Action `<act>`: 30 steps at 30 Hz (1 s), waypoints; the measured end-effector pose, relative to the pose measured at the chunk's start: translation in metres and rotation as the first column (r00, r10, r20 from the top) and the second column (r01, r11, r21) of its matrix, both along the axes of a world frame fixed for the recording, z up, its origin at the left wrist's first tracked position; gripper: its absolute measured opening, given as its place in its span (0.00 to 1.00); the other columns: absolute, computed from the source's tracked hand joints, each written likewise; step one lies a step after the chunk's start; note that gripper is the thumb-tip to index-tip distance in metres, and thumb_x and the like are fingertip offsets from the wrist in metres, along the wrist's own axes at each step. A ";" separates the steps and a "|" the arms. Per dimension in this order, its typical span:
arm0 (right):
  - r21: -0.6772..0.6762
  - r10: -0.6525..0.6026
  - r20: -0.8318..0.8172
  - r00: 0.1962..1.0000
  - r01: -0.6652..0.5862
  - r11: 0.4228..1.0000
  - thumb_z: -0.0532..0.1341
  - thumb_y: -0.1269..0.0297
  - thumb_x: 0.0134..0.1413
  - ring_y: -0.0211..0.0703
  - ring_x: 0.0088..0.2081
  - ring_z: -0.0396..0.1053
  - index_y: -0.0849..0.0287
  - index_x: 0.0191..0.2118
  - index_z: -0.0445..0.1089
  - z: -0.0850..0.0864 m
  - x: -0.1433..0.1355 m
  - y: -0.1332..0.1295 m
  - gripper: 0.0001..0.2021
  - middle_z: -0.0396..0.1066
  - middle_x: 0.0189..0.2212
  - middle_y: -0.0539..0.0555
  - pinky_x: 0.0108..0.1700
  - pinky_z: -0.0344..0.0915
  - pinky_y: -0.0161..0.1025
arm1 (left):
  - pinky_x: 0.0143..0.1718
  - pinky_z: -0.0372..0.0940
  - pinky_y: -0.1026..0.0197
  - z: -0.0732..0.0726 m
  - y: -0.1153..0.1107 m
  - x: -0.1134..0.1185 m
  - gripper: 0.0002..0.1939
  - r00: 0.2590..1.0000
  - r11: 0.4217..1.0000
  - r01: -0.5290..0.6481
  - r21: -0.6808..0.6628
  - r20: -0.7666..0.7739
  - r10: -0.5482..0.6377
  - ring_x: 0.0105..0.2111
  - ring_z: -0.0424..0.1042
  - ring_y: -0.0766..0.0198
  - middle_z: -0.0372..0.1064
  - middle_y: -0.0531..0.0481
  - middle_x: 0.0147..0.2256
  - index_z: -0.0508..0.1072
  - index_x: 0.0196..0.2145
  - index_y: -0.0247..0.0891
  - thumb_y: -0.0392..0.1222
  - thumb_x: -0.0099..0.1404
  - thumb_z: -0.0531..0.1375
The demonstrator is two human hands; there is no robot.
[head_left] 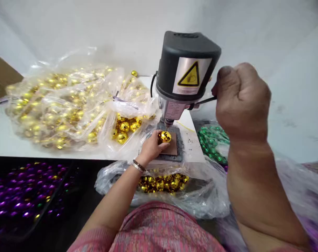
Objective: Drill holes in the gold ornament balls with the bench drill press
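Note:
My left hand (pixel 151 146) grips a shiny gold ball (pixel 165 136) between thumb and fingers. The ball rests over a brown board (pixel 171 148) on the base of a drill press (pixel 189 70), directly under the drill bit, whose tip is at or just above the ball's top; I cannot tell which. Closed in a fist, my right hand (pixel 241 101) is wrapped round the end of the black feed lever (pixel 206 100) at the machine's right side. A warning label (pixel 192 76) shows on the dark motor housing.
Clear plastic bags of gold balls (pixel 61 108) cover the table's left (pixel 1 140). An open bag of gold balls (pixel 164 182) sits below the front edge. Purple balls (pixel 22 196) lie lower left, green balls (pixel 213 140) at right. A cardboard box (pixel 2 77) stands far left.

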State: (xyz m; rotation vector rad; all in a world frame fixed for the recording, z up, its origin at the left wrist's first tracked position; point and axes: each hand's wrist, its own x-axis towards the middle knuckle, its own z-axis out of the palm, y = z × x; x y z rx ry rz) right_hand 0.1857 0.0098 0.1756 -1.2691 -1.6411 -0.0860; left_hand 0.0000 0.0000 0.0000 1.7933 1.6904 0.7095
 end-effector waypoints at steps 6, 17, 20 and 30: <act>0.103 0.036 -0.075 0.997 -0.028 0.994 0.53 0.50 0.68 0.26 0.26 0.51 0.59 0.27 0.56 -0.020 -0.004 -0.015 0.22 0.56 0.22 0.44 0.31 0.50 0.32 | 0.43 0.66 0.56 0.001 0.000 0.002 0.28 1.000 0.999 -0.009 -0.042 -0.019 0.008 0.45 0.77 0.52 0.77 0.44 0.48 0.67 0.59 0.39 0.45 0.64 0.67; 0.173 0.149 -0.143 0.978 -0.123 0.977 0.55 0.57 0.69 0.31 0.27 0.66 0.54 0.50 0.72 -0.059 -0.007 -0.026 0.13 0.68 0.28 0.46 0.37 0.68 0.36 | 0.43 0.66 0.55 -0.005 0.001 0.000 0.28 1.000 1.000 -0.002 -0.002 -0.024 0.002 0.44 0.76 0.51 0.77 0.43 0.46 0.67 0.59 0.39 0.47 0.64 0.67; 0.235 0.173 -0.181 0.968 -0.128 0.963 0.55 0.59 0.68 0.27 0.25 0.64 0.54 0.50 0.69 -0.069 -0.008 -0.023 0.11 0.71 0.33 0.46 0.29 0.62 0.32 | 0.44 0.66 0.54 -0.005 0.001 0.000 0.28 1.000 1.000 -0.001 0.001 -0.019 0.001 0.45 0.76 0.51 0.77 0.43 0.47 0.67 0.59 0.38 0.46 0.64 0.67; 0.329 0.230 -0.226 0.946 -0.149 0.933 0.55 0.61 0.67 0.25 0.28 0.64 0.52 0.47 0.64 -0.082 -0.012 -0.021 0.07 0.66 0.39 0.48 0.30 0.62 0.32 | 0.48 0.68 0.52 -0.001 0.001 -0.001 0.28 0.999 1.000 0.003 -0.023 0.038 -0.002 0.47 0.76 0.50 0.77 0.43 0.47 0.68 0.58 0.37 0.45 0.63 0.68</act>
